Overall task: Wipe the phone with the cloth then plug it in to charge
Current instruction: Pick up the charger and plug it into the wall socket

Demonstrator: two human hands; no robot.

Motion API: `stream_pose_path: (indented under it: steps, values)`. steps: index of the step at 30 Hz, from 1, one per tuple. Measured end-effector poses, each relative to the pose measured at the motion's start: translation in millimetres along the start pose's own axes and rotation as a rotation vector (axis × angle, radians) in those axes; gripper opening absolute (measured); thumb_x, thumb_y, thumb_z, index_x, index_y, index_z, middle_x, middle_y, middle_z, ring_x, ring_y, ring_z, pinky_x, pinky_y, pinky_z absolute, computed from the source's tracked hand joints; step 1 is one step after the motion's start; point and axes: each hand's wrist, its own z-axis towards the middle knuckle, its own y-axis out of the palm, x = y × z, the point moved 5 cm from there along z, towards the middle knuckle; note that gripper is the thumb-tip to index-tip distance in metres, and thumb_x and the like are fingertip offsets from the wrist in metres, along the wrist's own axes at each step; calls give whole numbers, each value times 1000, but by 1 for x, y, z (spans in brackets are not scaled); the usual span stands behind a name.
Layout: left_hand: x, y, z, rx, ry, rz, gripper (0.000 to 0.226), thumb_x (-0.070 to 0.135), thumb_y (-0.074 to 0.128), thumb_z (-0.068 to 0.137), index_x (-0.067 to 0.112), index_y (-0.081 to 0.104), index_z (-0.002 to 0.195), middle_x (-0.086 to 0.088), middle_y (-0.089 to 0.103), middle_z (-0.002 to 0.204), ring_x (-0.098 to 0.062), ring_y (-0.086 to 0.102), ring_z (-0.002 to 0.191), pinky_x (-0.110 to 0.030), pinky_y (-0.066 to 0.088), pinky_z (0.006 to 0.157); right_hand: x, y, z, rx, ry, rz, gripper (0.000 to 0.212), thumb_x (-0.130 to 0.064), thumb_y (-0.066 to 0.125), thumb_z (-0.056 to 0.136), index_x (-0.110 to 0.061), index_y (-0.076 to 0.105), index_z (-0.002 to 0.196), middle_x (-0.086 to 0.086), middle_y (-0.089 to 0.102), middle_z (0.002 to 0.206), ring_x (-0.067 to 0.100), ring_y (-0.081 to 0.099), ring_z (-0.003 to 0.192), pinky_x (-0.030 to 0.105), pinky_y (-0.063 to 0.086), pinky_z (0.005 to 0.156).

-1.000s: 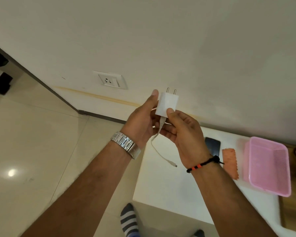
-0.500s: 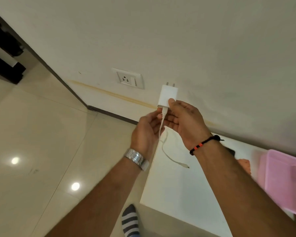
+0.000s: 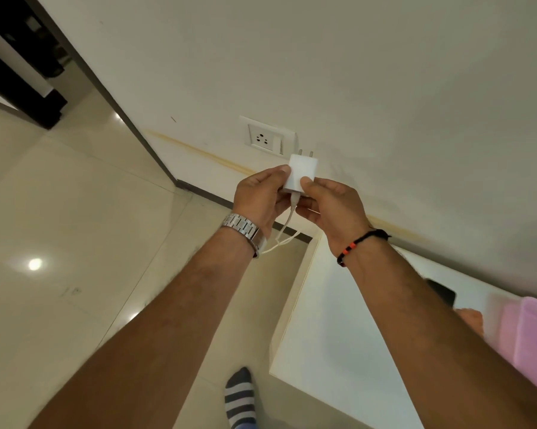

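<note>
Both hands hold a white charger plug (image 3: 302, 171) in the air, its two pins pointing up at the wall. My left hand (image 3: 257, 199) pinches its left side and my right hand (image 3: 333, 205) pinches its right side. The white cable (image 3: 284, 235) hangs from the plug and loops down behind my left wrist. A white wall socket (image 3: 264, 138) sits just up and left of the plug, a short gap away. The black phone (image 3: 443, 294) lies on the white table (image 3: 329, 345), mostly hidden by my right forearm, with the orange cloth (image 3: 473, 318) beside it.
A pink plastic basket (image 3: 527, 339) stands on the table at the right edge. Glossy beige floor tiles fill the left, with a dark skirting line along the wall. My striped sock (image 3: 240, 397) is on the floor by the table's corner. Dark furniture sits at the top left.
Both hands have carried the plug up and left, closer to the socket. My left hand has moved from the cable up onto the plug's side. The view has shifted towards the wall.
</note>
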Motion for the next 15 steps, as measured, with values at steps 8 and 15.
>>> stream_pose_path:
  steps: [8, 15]
  values:
    - [19, -41, 35, 43, -14, 18, 23, 7, 70, 94, -2, 72, 115, -25, 76, 110, -40, 75, 103, -45, 63, 87, 13, 44, 34, 20, 35, 11, 19, -12, 70, 93, -2, 72, 110, 16, 78, 102, 26, 77, 96, 41, 61, 92]
    - [28, -61, 68, 86, -21, 10, 20, 6, 69, 94, -5, 71, 111, -27, 76, 106, -41, 76, 97, -50, 63, 87, 20, 74, 66, 38, 83, -14, 8, -10, 69, 94, -6, 72, 99, 17, 77, 103, 28, 77, 95, 41, 62, 89]
